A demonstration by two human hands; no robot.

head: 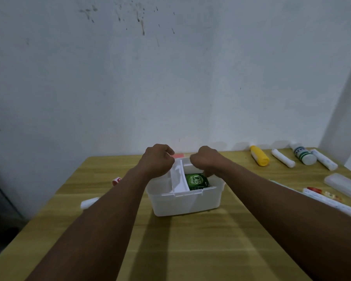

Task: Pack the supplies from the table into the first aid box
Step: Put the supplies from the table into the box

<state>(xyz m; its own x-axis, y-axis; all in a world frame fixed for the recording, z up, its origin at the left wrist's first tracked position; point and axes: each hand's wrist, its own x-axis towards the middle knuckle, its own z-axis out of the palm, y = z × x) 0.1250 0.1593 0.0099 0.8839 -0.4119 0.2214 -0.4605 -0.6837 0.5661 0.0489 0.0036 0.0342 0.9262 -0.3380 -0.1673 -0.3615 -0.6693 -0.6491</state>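
Presently at the centre of the worktop (170, 250): first aid box (186, 203), white translucent plastic, open at the top

Contents: green carton (197, 180), lying in the right-hand part; inner tray (178, 177), white, tilted, not seated level

Left grip (158, 159): fingers curled over the tray's far left corner

Right grip (206, 161): fingers curled down at the tray's far right edge, just above the carton; exactly what the fingertips pinch is hidden behind the knuckles

Handling, by judgement: tray light, thin-walled and stiff, but apt to jam if pressed down crooked. Best taken by two opposite edges and lowered level. Box probably light too, and may slide on the smooth wood

Awaiting packing, right side: yellow bottle (259, 156), white roll (283, 158), green-labelled bottle (303, 155). All lie on their sides; rounded, liable to roll, best taken across the body

Left side: another roll (89, 202), near the worktop's edge, soft and light by the look of it
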